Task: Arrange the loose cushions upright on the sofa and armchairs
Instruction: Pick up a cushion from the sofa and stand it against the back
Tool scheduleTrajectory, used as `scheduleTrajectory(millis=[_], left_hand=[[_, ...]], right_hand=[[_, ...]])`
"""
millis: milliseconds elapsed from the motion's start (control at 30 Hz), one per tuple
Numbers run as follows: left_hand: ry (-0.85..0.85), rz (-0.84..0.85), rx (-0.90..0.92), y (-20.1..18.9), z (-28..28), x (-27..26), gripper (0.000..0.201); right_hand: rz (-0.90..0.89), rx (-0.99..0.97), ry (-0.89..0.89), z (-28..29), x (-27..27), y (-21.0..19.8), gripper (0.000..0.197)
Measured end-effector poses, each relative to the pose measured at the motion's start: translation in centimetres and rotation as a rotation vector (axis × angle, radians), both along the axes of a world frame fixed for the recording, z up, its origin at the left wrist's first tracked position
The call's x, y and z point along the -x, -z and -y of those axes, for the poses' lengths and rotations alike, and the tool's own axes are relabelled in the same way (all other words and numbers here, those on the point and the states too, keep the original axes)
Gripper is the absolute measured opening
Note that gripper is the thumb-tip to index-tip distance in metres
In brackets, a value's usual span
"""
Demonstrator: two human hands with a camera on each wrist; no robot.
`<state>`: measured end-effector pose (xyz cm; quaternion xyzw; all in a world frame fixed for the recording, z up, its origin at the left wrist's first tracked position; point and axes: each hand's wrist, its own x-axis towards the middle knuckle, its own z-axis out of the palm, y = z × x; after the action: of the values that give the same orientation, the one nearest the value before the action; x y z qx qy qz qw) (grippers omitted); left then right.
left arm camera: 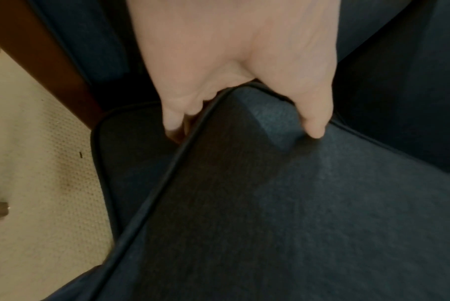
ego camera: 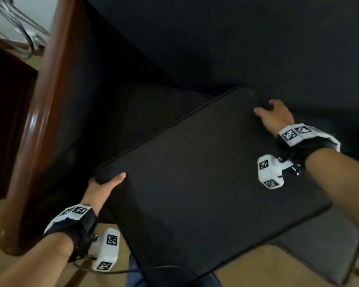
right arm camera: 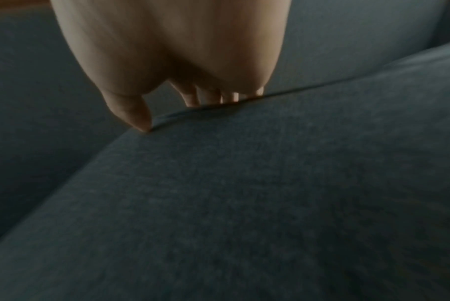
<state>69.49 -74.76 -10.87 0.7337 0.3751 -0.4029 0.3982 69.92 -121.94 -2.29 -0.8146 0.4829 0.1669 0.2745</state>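
A large dark square cushion [ego camera: 199, 175] with piped edges hangs tilted over the seat [ego camera: 145, 108] of a dark upholstered armchair. My left hand [ego camera: 104, 186] grips its near left corner, thumb on top and fingers underneath; in the left wrist view that hand [left arm camera: 234, 85] pinches the cushion corner [left arm camera: 264, 114]. My right hand [ego camera: 273, 113] holds the far right corner, fingers curled over the edge. The right wrist view shows the hand [right arm camera: 182, 81] with fingers hooked behind the cushion rim [right arm camera: 270, 163].
The armchair's glossy brown wooden arm [ego camera: 33, 129] runs down the left side. Its dark backrest [ego camera: 226, 42] fills the top. A second grey cushion [ego camera: 319, 247] lies under the held one at lower right. Beige carpet [ego camera: 247, 268] is below, with cables [ego camera: 23, 36] at top left.
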Motion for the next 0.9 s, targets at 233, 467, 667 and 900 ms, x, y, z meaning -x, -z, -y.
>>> scheduleTrajectory(millis=[233, 467, 667, 900], left_hand=[[-0.246, -0.027, 0.049, -1.0, 0.4, -0.2, 0.133], [-0.376, 0.233, 0.343, -10.6, 2.9, -4.1, 0.098], [-0.334, 0.398, 0.424, -19.5, 5.4, -5.9, 0.093], [-0.372, 0.529, 0.459, -26.3, 3.9, -7.6, 0.099]], right_hand=[[-0.097, -0.067, 0.097, -0.6, 0.5, -0.7, 0.092], [0.145, -0.025, 0.423, -1.3, 5.8, -10.1, 0.088], [0.558, -0.149, 0.858, -2.6, 12.1, -18.5, 0.140], [0.978, -0.340, 0.961, -5.2, 14.8, -22.9, 0.074]])
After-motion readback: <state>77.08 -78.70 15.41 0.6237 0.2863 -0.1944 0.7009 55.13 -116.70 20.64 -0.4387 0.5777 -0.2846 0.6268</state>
